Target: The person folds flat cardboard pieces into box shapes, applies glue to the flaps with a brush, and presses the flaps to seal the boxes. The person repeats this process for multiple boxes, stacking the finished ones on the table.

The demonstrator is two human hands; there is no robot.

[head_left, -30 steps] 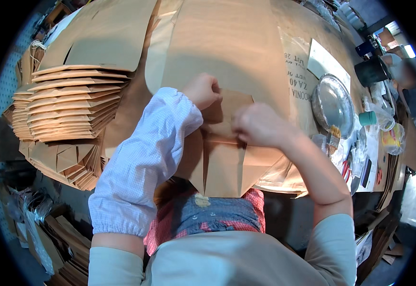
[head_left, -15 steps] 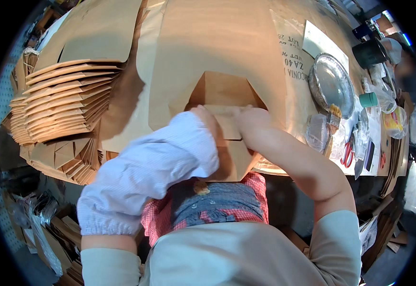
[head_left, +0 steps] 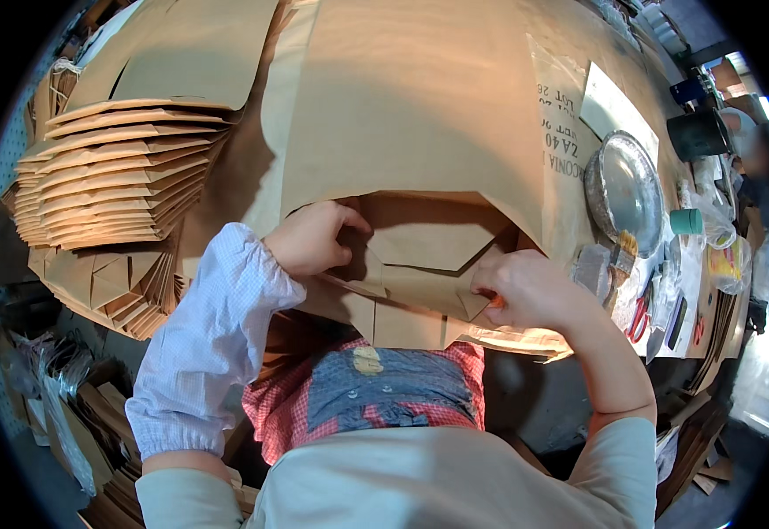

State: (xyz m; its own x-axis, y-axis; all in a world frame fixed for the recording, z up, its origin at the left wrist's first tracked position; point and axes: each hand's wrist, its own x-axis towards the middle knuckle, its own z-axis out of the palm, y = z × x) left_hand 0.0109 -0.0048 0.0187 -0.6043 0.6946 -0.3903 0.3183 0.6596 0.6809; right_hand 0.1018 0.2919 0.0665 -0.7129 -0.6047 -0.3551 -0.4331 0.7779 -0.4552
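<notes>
A large brown paper bag (head_left: 419, 115) lies flat before me with its near end spread into a wide, folded opening. My left hand (head_left: 314, 238) is at the left side of that opening, fingers curled over the paper inside the fold; some fingertips are hidden. At the right corner, my right hand (head_left: 525, 286) has its fingers bent in and closed on the paper edge. A creased flap hangs over the table's front edge, close to my apron (head_left: 384, 383).
Folded paper bags (head_left: 111, 176) are stacked at the left. To the right are a foil-lined round dish (head_left: 624, 189), a brush (head_left: 620, 256), red-handled scissors (head_left: 638, 319), a green cap (head_left: 686, 221) and a dark cup (head_left: 698, 135). Cardboard pieces lie below the table.
My hands have moved apart from the middle of the bag's end to its two sides. The end now gapes wider, and its near flap has come lower.
</notes>
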